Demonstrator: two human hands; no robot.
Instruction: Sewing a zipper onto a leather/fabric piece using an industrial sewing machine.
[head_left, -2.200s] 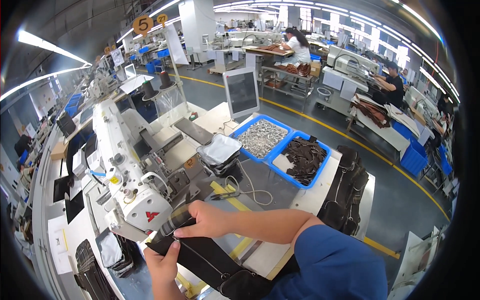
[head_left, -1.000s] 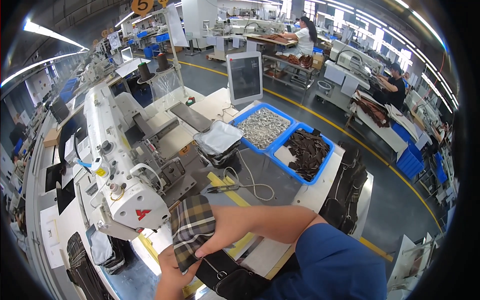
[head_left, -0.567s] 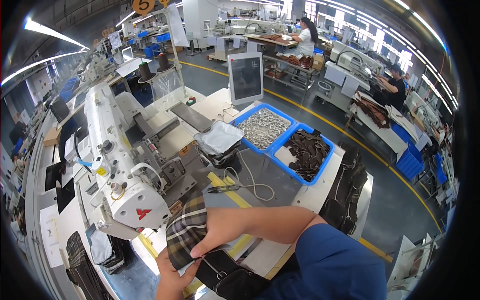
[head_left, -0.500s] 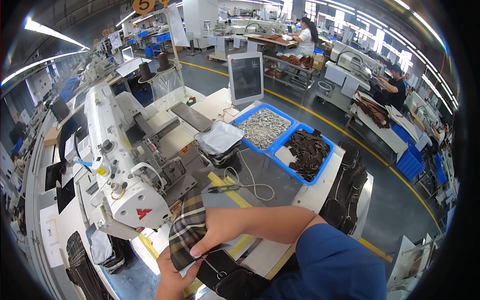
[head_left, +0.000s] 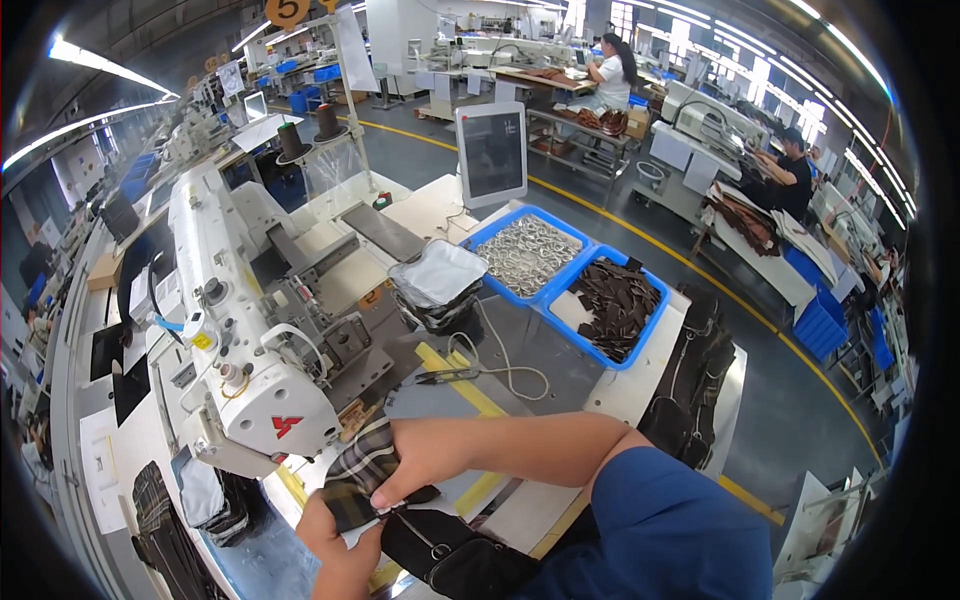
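Observation:
A plaid fabric piece (head_left: 362, 462) in dark grey and yellowish tones is held between both of my hands, beside the head of a white sewing machine (head_left: 275, 415). My left hand (head_left: 335, 545) grips its near lower edge, with a bit of pale backing showing there. My right hand (head_left: 425, 460) lies over its right side, the thumb pressing the edge. Just below the thumb, a dark strap with a metal ring (head_left: 440, 551) runs toward a black fabric bundle (head_left: 485, 570). Whether the strap is joined to the plaid piece I cannot tell.
Thread snips (head_left: 447, 376) and a white cord (head_left: 525, 372) lie beyond my right hand. Behind them stands a stack of pale-backed pieces (head_left: 438, 275). Blue trays hold metal rings (head_left: 528, 257) and dark strips (head_left: 617, 310). A screen (head_left: 492, 155) stands behind; more plaid pieces (head_left: 165, 530) lie left.
Both hands have shifted slightly left. The plaid piece has tipped down and folded lower, uncovering more of the grey plate behind it.

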